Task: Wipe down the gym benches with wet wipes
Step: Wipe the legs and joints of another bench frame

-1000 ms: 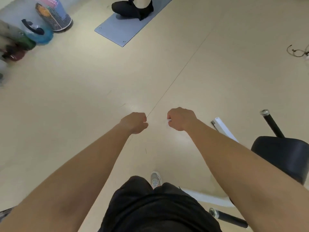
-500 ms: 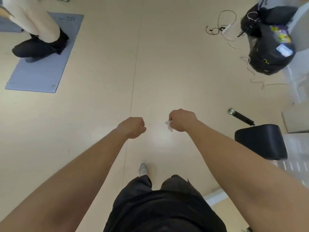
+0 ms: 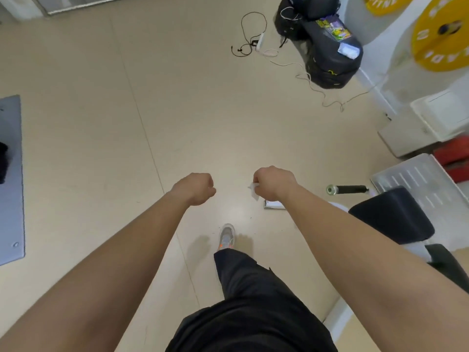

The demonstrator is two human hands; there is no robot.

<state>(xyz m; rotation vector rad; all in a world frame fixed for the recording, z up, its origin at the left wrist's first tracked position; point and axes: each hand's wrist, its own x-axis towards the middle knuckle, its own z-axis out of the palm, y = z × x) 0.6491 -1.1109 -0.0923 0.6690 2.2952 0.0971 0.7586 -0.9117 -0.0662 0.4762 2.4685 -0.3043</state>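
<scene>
Right hand fingers pinching a white wet wipe, left hand clenched, seemingly empty, black bench beside

right grip: pinches wet wipe | left grip: fisted, empty | bench: right side

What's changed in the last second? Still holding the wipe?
The view swung right: the mat slid to the left edge; a black bag and yellow plate appeared. The bench pad stays at right. The right hand still grips the wet wipe; left hand stays fisted, empty.
</scene>
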